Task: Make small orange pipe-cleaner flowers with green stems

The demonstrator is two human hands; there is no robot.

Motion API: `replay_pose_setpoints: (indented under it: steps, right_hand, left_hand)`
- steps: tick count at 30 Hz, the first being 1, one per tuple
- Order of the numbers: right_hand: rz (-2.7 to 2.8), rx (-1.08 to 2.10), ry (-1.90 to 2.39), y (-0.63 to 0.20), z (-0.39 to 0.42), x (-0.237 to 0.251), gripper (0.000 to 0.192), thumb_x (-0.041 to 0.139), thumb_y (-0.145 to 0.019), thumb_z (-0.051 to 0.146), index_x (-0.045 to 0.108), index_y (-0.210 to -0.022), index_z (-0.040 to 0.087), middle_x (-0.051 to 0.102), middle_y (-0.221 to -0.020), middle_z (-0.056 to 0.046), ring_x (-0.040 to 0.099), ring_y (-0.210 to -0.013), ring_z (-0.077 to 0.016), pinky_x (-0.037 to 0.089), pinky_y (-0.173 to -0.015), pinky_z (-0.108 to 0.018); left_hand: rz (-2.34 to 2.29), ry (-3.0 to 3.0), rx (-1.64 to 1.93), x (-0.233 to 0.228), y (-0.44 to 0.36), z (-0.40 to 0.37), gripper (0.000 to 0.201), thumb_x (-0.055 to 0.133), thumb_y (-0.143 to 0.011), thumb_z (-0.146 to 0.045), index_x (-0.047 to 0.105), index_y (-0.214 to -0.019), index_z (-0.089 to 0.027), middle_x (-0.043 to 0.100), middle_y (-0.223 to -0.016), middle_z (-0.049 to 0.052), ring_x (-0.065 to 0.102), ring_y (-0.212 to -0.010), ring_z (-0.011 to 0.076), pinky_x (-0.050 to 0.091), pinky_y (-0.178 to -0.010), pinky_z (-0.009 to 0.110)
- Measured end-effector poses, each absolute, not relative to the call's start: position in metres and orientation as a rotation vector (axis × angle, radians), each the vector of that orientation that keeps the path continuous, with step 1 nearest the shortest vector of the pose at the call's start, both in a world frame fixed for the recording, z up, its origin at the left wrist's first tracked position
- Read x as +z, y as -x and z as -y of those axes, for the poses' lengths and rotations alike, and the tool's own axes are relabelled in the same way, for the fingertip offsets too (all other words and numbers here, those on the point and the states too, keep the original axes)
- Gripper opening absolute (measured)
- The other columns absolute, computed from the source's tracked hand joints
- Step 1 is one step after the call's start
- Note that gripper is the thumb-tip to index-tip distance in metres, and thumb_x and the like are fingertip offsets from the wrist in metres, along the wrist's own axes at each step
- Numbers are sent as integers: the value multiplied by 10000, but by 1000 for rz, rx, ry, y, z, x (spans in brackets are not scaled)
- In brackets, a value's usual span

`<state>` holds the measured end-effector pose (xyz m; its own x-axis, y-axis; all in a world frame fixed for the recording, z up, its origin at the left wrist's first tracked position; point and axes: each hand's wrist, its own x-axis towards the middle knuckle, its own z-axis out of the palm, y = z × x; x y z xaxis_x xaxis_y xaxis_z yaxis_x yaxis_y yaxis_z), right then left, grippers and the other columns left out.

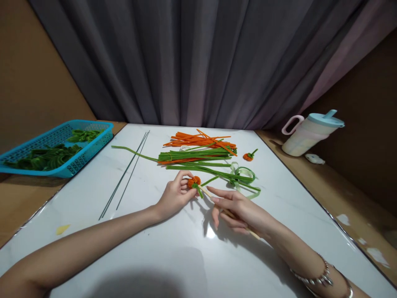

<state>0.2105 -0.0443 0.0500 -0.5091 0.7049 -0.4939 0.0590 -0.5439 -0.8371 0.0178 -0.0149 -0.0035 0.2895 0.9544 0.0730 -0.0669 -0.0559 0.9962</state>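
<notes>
Over the middle of the white table, my left hand [176, 192] pinches a small orange pumpkin made of pipe cleaners [194, 181], with green stems sticking out of it. My right hand [237, 207] grips a thin wooden stick [228, 213], whose tip touches the pumpkin's green part. Just beyond my hands lie green pipe cleaners [198, 155] in a bundle, and behind them a pile of orange pipe cleaners [195, 140]. A second little pumpkin [248, 157] with a green stem rests to the right. Beside the green strands is a roll of pale green ribbon or tape [243, 174].
At the left edge stands a blue basket [66, 170] holding curled green pieces. Several thin dark wires [124, 178] lie left of the bundles. A lidded tumbler [307, 136] with a handle stands at the right, and a grey curtain [192, 62] hangs behind the table.
</notes>
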Motion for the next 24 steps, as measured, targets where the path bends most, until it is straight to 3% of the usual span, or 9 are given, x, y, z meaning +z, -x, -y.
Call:
replay_pose_setpoints:
  steps: [4, 10, 16, 21, 24]
  right_hand:
    - [1136, 2082, 1217, -207, 46, 49, 598, 456, -900, 304, 228, -1441, 188, 662, -633, -20, 178, -275, -20, 177, -254, -130]
    - [1182, 2085, 1176, -202, 47, 44, 598, 440, -912, 324, 213, -1444, 174, 700, -680, -50, 235, -222, -17, 285, -233, -129]
    - [1182, 2110, 1129, -198, 49, 44, 507, 421, -920, 329, 333, -1390, 163, 713, -706, -60, 251, -200, -13, 335, -238, -135]
    - [1182, 2099, 1148, -196, 53, 51, 434, 391, -941, 323, 413, -1336, 144, 715, -717, -76, 277, -197, -10, 319, -235, -125]
    - [1161, 2099, 1178, -196, 54, 52, 437, 387, -942, 315, 396, -1351, 161, 721, -753, -80, 286, -196, -11, 315, -228, -125]
  left_hand:
    - [-938, -1390, 1050, -4, -18, 16, 307, 632, -738, -221, 416, -955, -203, 668, -876, 20, 658, -758, 141, 558, -702, 281]
    - [-942, -1585, 1051, -7, -16, 18, 265, 607, -772, -196, 414, -953, -205, 658, -856, 16, 638, -765, 136, 534, -685, 250]
    - [-946, -1646, 1036, -6, -16, 21, 250, 579, -799, -203, 428, -998, -202, 659, -867, 19, 642, -749, 128, 528, -665, 222]
    - [-994, -1712, 975, -5, -15, 21, 389, 555, -820, -214, 467, -1198, -189, 683, -836, 18, 665, -704, 127, 540, -646, 209]
    - [-1040, -1826, 1017, -8, -15, 19, 332, 563, -807, -205, 549, -1137, -179, 694, -850, 22, 665, -695, 126, 542, -624, 191]
